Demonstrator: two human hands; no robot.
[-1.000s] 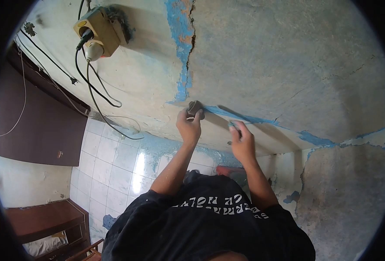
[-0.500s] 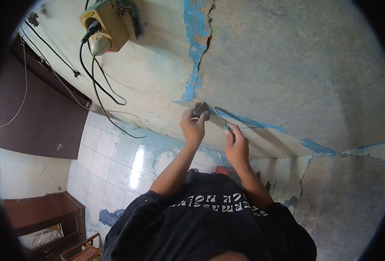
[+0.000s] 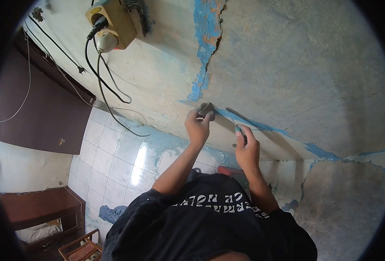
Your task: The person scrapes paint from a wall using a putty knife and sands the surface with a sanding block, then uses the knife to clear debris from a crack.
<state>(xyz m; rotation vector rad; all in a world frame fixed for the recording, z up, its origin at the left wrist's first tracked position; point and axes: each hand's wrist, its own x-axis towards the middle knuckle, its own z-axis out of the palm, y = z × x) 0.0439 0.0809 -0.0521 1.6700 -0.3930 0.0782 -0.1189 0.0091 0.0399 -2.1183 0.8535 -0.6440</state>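
My left hand (image 3: 198, 129) is closed around a small dark grey block (image 3: 206, 108), holding it right at the wall near the lower end of a blue strip. Its fingers are bent and the thumb presses on the block's side. To the right, my right hand (image 3: 248, 148) grips a thin tool with a green handle (image 3: 238, 128). The tool's slim pale shaft (image 3: 232, 117) points up and left, its tip over the blue line (image 3: 253, 124) on the wall. A small gap separates the tip from the block.
The wall (image 3: 296, 61) has peeling blue paint (image 3: 204, 43) along a crack. At upper left, a yellowish socket box (image 3: 120, 26) holds plugs with hanging black cords (image 3: 101, 80). White floor tiles (image 3: 118, 145), a grey-blue cloth (image 3: 112, 214), a wooden chair (image 3: 81, 252) and a brown cabinet (image 3: 40, 209) lie below left.
The view has shifted slightly, so wall and hands appear further right. The tool's tip has moved away from the block, to the right. Both hands keep their holds.
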